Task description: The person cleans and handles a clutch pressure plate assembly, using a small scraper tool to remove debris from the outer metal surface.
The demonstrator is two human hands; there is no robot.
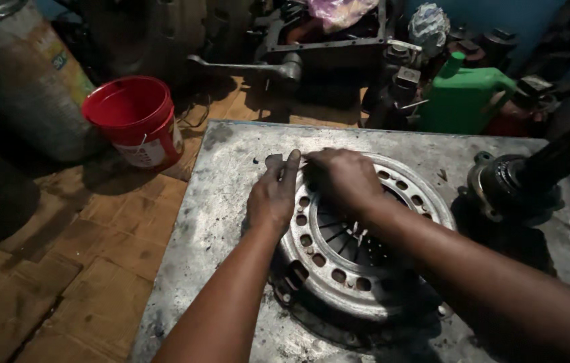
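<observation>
A round metal clutch pressure plate (338,269) with a ring of holes lies flat on a worn metal tabletop (231,175). My left hand (273,193) rests on the plate's left rim, fingers stretched forward and together, the fingertips reaching the far edge. My right hand (344,178) lies knuckles-up over the plate's far rim, fingers curled down onto it. Whether the right hand pinches a small part is hidden under the fingers. The two hands almost touch at the plate's far-left edge.
A dark shaft with a flanged hub (510,185) lies on the table's right side. A red bucket (135,119) and a grey drum (22,81) stand on the brick floor at left. Behind the table are a green jug (463,97), a long wrench (244,67) and machine parts.
</observation>
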